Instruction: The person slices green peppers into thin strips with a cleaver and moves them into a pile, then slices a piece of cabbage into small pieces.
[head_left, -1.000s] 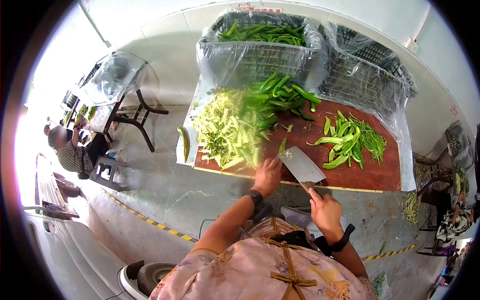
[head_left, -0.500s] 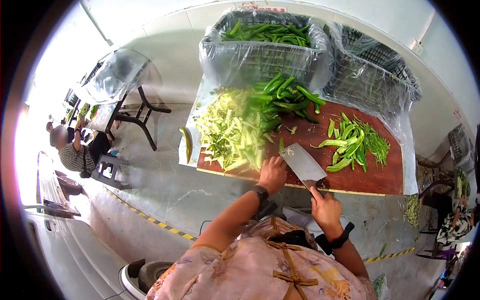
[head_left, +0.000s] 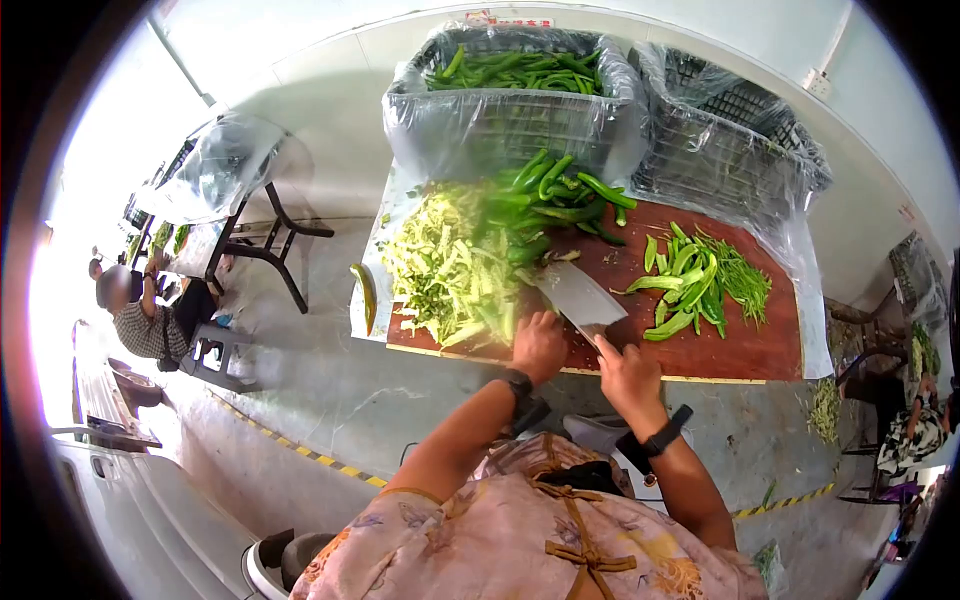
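My right hand is closed round the handle of a broad cleaver, its blade angled up and left over the wooden board. Beside the blade, my left hand rests at the board's front edge with fingers curled; whatever lies under them is hidden. Just beyond it spreads a heap of pale pepper scraps, partly blurred. Whole green peppers lie behind the blade. To the right are split green peppers and thin green shreds.
Behind the board stand a plastic-lined crate of green peppers and another lined crate. One pepper lies at the table's left edge. A seated person works at far left; another person sits at far right.
My right hand and the cleaver have moved forward and left, bringing the blade close to my left fingers. The green tip seen by the blade is now out of sight. The view has shifted slightly.
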